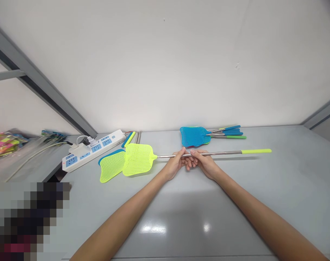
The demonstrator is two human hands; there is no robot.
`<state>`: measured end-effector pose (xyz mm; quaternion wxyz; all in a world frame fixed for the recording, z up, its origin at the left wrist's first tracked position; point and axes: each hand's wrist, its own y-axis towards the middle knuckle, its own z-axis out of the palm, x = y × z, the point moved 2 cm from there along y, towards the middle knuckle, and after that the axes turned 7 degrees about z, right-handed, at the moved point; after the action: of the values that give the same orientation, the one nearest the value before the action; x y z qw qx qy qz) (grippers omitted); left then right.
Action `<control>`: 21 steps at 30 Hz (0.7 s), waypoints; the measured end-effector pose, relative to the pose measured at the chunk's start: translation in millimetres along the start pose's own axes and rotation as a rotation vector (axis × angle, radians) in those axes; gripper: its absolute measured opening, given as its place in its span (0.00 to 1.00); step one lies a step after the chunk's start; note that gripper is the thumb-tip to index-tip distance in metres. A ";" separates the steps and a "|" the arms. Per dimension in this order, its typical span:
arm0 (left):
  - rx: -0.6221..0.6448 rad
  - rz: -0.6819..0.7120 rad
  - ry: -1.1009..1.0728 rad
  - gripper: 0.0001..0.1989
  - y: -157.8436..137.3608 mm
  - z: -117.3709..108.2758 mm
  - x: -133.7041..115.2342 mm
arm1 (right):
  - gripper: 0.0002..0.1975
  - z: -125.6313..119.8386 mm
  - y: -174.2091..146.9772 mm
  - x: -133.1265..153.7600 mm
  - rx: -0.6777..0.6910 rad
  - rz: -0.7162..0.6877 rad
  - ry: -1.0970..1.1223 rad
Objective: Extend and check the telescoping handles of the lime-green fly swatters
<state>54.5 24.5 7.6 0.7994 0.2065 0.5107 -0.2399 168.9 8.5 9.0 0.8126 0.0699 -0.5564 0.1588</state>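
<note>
A yellow-green fly swatter [139, 158] with a perforated head, a thin metal shaft and a matching grip spans the middle of the view, its head to the left. My left hand [176, 164] pinches the shaft between thumb and fingers. Close beside it, my right hand [205, 162] holds the same shaft, thumb on top. Under the swatter's head, to its left, lie a loose yellow-green swatter head [112, 166] and the edge of a blue one [106, 155]. Behind my hands rests a stack of finished-looking swatters, a blue swatter [194, 136] on top.
A white power strip [95, 149] with plugs and a cable lies at the left. Near it are a yellow-green handle grip [130, 139] and metal rods [138, 137]. Packaged colourful items [7, 141] sit on the far-left surface. A white wall [165, 65] stands behind the grey table [276, 203].
</note>
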 end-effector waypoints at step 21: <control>-0.092 0.008 -0.206 0.20 0.2 -8.9 1.7 | 0.20 -6.8 2.4 -2.2 -0.118 0.030 0.081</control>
<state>48.9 29.5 2.5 0.8572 0.1460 0.4354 -0.2329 173.4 12.4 4.3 0.8346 0.0070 -0.5325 0.1405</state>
